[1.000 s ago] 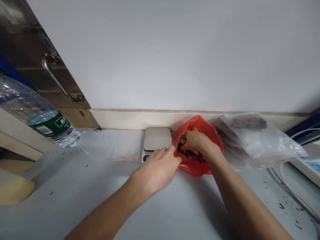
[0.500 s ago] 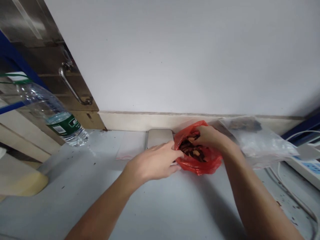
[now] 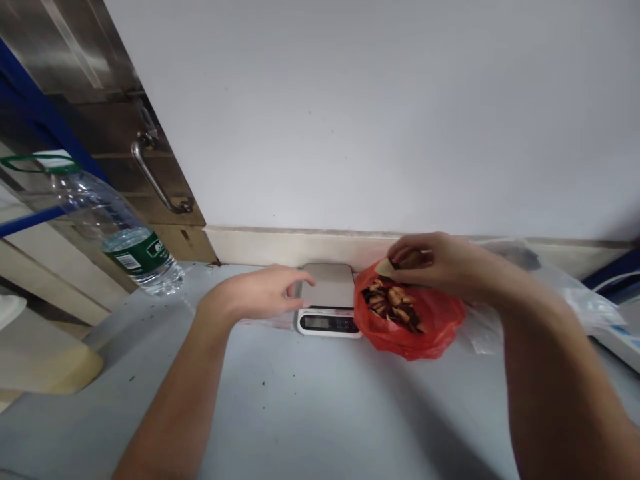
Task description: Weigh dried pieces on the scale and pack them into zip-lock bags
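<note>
Above the back rim of a red plastic bag (image 3: 430,327), my right hand (image 3: 440,263) pinches a pale, flat dried slice (image 3: 385,269). Brown and tan dried slices (image 3: 393,305) fill the open mouth of the bag; their exact kind is unclear. A small digital scale (image 3: 327,283) lies just left of the bag, its plate bare and its display too blurred to read. At the scale's left edge is my left hand (image 3: 257,293), thumb and fingers apart, holding nothing.
A water bottle (image 3: 135,247) with a green label leans at the left, near a whitish container (image 3: 45,347). Behind my right arm lies a clear plastic bag (image 3: 575,287). The white wall (image 3: 375,120) closes off the back of the grey tabletop (image 3: 300,413).
My left hand has let go of the red bag's edge and moved left, uncovering the scale's display. My right hand has come up out of the bag with a pale slice.
</note>
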Demonstrator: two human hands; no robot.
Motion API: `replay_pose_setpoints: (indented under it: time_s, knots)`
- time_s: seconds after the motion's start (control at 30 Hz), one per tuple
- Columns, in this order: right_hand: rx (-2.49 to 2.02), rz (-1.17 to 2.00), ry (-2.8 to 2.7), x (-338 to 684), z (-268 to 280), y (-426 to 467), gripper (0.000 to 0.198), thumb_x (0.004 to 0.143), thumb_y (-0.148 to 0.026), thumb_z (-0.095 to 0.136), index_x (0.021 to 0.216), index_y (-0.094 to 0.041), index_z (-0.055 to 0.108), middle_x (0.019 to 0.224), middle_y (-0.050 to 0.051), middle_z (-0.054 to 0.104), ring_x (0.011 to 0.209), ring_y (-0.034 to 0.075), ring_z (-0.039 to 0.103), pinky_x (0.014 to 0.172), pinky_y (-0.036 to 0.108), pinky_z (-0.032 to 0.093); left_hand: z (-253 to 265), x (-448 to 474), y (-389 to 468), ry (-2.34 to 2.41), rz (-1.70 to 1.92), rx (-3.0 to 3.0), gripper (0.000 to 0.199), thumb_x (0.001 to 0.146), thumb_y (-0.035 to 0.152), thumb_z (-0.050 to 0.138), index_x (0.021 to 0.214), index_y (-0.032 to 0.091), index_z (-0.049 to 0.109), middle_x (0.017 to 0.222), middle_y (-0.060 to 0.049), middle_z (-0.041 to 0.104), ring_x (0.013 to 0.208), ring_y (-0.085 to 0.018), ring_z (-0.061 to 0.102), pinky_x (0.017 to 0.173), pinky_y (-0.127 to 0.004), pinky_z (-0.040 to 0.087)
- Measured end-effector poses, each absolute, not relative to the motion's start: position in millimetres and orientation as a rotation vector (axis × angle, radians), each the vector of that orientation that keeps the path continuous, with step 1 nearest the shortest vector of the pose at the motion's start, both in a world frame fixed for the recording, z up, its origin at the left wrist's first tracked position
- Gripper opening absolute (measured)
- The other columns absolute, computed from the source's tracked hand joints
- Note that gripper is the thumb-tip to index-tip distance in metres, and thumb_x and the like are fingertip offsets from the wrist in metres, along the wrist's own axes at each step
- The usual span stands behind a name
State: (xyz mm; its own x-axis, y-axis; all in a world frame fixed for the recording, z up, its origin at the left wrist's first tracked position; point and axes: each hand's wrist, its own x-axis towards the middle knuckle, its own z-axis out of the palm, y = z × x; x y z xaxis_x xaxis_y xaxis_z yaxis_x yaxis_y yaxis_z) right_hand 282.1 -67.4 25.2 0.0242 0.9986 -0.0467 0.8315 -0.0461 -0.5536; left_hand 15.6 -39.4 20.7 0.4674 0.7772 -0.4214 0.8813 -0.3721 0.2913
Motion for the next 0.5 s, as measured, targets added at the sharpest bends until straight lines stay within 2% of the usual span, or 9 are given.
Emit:
replay_pose_setpoints:
  time_s: [0.13,0.3,0.5]
  knots:
    - [-1.767,0.584,-1.928,240,21,-51,0.012,0.079,-0.015,0.068,0.088,-0.022,0.071,0.086,0.001,0.077,0.078,0.016,0.071,0.067,0.022,0.05,21,1,-27,1.524,-0.341,2.235,0.046,0.096,0.041,0.052,0.14,0.028,0.058,0.118,-0.006,0.073,0.089,-0.022,0.07,0.073,-0.027,0.048]
    - [-1.82,0.49,-2.133,201,-13,-30,0.013,0.089,-0.017,0.058,0.09,-0.02,0.071,0.078,0.002,0.071,0.067,0.014,0.06,0.058,0.023,0.038,14,-6,-18,1.561,-0.384,2.195,0.048,0.097,0.041,0.054,0.143,0.03,0.054,0.127,-0.006,0.071,0.099,-0.023,0.07,0.082,-0.029,0.049]
    - [-1.843,0.494,-2.214,185,-39,-23,0.017,0.081,-0.006,0.061,0.083,-0.02,0.072,0.079,0.004,0.07,0.067,0.015,0.058,0.058,0.025,0.032,6,-4,-10,1.504,-0.417,2.191,0.046,0.095,0.037,0.055,0.141,0.031,0.055,0.127,-0.004,0.071,0.1,-0.022,0.07,0.08,-0.028,0.049]
